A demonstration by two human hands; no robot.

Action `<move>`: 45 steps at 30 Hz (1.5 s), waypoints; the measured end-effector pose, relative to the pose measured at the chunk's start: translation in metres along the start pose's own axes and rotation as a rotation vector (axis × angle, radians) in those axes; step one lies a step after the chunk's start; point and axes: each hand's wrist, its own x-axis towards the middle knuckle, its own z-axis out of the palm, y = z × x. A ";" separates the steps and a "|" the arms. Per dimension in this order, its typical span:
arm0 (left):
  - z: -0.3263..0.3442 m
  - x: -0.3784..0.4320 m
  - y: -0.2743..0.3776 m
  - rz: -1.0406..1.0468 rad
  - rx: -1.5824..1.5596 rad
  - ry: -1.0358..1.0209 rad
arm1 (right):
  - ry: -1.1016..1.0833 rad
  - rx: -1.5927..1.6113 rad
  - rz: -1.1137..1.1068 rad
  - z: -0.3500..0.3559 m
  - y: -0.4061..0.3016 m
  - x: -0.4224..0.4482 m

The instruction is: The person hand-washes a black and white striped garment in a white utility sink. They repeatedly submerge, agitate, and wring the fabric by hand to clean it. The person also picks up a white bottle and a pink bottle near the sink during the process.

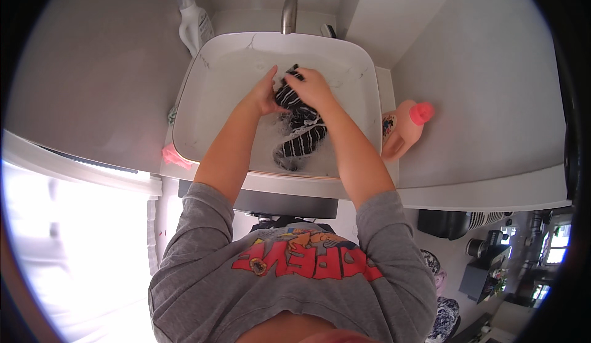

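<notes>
A black garment with white stripes [302, 142] lies bunched and wet in a white marble-patterned basin [212, 126] of cloudy water. Its upper part is raised between my hands, and the lower part rests in the water with some suds on it. My right hand [312, 88] grips the upper part, fingers curled over the fabric. On the garment's left side is my left hand [265, 94], its thumb and fingers spread apart and its palm turned toward the cloth. Both hands are over the middle of the basin.
A brushed metal faucet [289, 8] rises behind the basin. To the back left stands a white bottle [194, 25]. A pink bottle with a red cap [402, 130] is at the right, close to the rim. A pink cloth [175, 156] lies at the front left corner.
</notes>
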 end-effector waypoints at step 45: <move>-0.042 0.052 -0.002 0.845 0.859 0.525 | -0.752 -0.961 -0.129 0.028 -0.025 -0.062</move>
